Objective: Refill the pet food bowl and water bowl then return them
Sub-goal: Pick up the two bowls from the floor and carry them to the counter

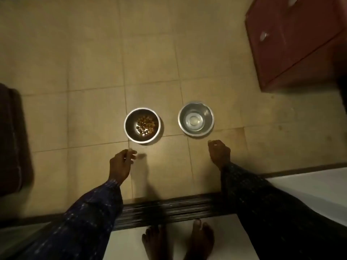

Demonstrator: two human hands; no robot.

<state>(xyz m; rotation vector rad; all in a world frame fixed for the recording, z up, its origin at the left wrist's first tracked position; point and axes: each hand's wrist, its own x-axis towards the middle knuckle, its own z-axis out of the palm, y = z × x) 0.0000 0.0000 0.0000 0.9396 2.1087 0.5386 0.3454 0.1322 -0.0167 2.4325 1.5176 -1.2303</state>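
Each bowl sits just ahead of its own empty, loosely curled hand: food bowl before the left hand, water bowl before the right hand.

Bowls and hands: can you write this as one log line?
food bowl: kibble, on floor | water bowl: water, on floor | left hand: empty | right hand: empty

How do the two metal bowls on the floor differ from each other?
The left bowl holds brown kibble, while the right bowl holds clear water. The left bowl's inside looks darker; the right bowl's looks brighter. The left bowl sits nearer the left hand, the right bowl nearer the right hand. Both are round, similar in size, upright on the tiled floor, untouched by either hand.
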